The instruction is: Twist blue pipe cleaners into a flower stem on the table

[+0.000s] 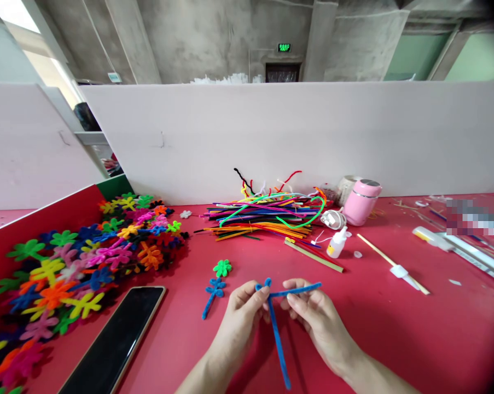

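Observation:
My left hand (240, 314) pinches a blue pipe cleaner (278, 334) at a small loop near its top. My right hand (314, 314) pinches the same pipe cleaner's short end, which sticks out to the right. The long end hangs down between my wrists over the red table (394, 339). Just left of my left hand lie a finished blue pipe-cleaner flower (213, 293) and a green one (222, 267).
A heap of coloured pipe-cleaner flowers (74, 262) fills the left side. A phone (117, 339) lies at the front left. Loose pipe cleaners (267, 213) are piled at the back, beside a pink cup (361, 201), a glue bottle (337, 243), wooden sticks (390, 262) and a white partition.

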`<state>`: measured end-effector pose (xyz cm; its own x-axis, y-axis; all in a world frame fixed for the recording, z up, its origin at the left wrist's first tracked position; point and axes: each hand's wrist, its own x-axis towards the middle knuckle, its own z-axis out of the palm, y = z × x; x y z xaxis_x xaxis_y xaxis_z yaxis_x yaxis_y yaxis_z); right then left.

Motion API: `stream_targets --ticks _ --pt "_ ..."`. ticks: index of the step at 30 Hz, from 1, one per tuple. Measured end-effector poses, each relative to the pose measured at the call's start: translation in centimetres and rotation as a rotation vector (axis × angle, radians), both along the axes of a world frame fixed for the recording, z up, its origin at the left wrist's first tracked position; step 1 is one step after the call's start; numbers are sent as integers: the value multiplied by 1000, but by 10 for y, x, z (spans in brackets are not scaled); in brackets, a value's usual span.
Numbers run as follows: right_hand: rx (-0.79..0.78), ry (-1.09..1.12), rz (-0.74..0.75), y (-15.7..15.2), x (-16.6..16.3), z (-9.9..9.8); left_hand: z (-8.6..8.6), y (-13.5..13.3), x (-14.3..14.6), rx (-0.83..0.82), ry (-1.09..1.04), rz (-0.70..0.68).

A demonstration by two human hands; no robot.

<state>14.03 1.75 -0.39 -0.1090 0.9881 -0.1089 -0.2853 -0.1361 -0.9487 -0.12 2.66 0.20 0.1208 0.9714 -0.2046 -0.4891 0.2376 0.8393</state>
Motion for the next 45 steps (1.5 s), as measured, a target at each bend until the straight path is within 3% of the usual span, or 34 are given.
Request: stream_targets --ticks 7,10,14,17,22,33,45 --pt "206 -354 122 -5 2 8 3 2 0 -6 -84 26" --pt "423 -532 50 -6 5 8 4 2 0 0 -86 22" --pt "850 -832 -90 -3 8 1 2 2 1 0 -46 7" --pt "1022 -1059 -99 -2 9 1 0 1 3 17 8 -9" --pt "1075 -1217 -136 -3 9 11 -2 -5 7 14 72 -67" --pt "1086 -1111 -144 -2 13 11 5 -6 12 -8 -69 -134" --pt "1075 -1086 -230 -3 10 9 5 -7 11 -12 -40 -126"
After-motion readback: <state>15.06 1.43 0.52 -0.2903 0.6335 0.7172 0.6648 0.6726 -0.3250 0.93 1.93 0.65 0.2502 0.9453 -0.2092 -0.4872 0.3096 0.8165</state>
